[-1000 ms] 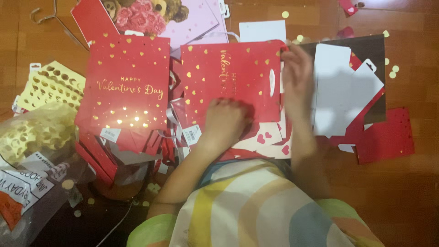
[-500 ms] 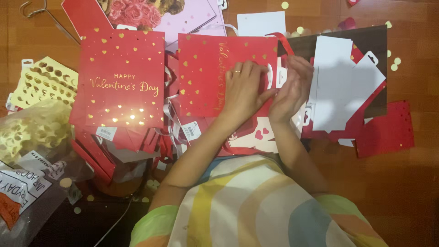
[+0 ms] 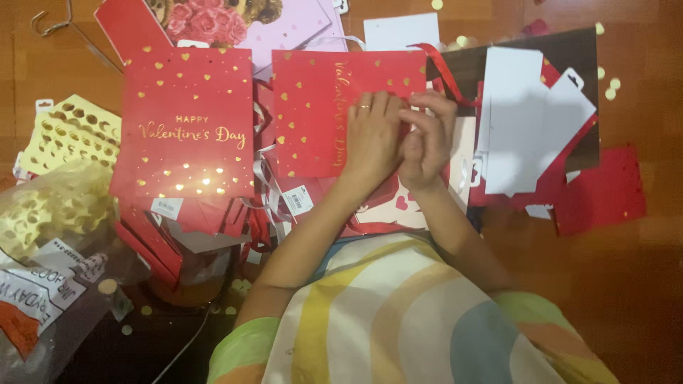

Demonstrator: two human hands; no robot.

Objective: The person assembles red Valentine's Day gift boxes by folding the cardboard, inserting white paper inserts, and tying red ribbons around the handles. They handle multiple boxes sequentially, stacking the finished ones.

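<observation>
Two hands: both lay on the red gift bag, side by side and touching at its right edge.
Left hand: flat, fingers spread and pressed down on the bag's face, a ring on one finger; it clamped nothing, only held the bag still.
Right hand: fingers curled together near the bag's right edge; whether they pinched the edge or something small there could not be told.
Change: a second earlier the right hand was stretched out further right, by the white card pieces, and the left was low on the bag; half a second later the two had drawn close, and now they were bunched together at the edge.
Meaning: judging from that, the reaching was over and close finger work on the bag's edge was in hand.
Bag's place: flat on the floor, middle of the view, gold hearts on its face, a red ribbon just beyond its top right corner.
Beside it: a second red bag with gold lettering just to the left, lying flat and untouched.
Surface: brown wooden floor, strewn with red paper and small gold dots.
Left side: yellow punched sheet and crumpled clear wrapping.
</observation>
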